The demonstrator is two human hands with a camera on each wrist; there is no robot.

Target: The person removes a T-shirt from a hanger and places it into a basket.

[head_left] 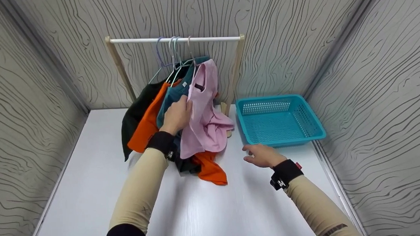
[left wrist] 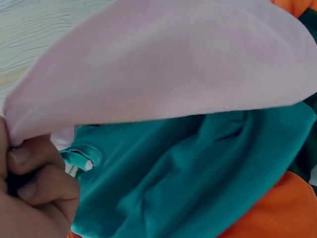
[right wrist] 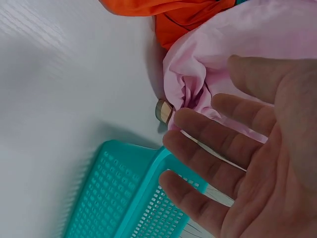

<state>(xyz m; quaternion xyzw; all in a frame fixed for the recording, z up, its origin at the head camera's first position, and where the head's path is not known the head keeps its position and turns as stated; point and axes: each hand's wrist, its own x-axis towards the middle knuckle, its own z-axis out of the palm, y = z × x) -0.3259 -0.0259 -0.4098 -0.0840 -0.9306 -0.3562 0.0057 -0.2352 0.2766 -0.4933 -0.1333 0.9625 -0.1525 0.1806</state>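
A pink shirt (head_left: 204,107) hangs at the right end of the row of clothes on a rack. My left hand (head_left: 178,114) pinches the edge of that shirt; in the left wrist view the pink cloth (left wrist: 158,64) stretches away from the curled fingers (left wrist: 47,183). Behind it hangs a teal shirt (head_left: 174,94), then an orange shirt (head_left: 149,120) and a dark green one (head_left: 131,120). My right hand (head_left: 263,155) is held over the table near the basket's front edge, holding nothing. Its fingers (right wrist: 213,144) are spread in the right wrist view.
The rack has a white rail (head_left: 210,39) on wooden posts, with several hangers on it. A turquoise basket (head_left: 280,142) stands right of the rack on the white table (head_left: 206,216). Wood-grain panels (head_left: 280,35) enclose the back and sides.
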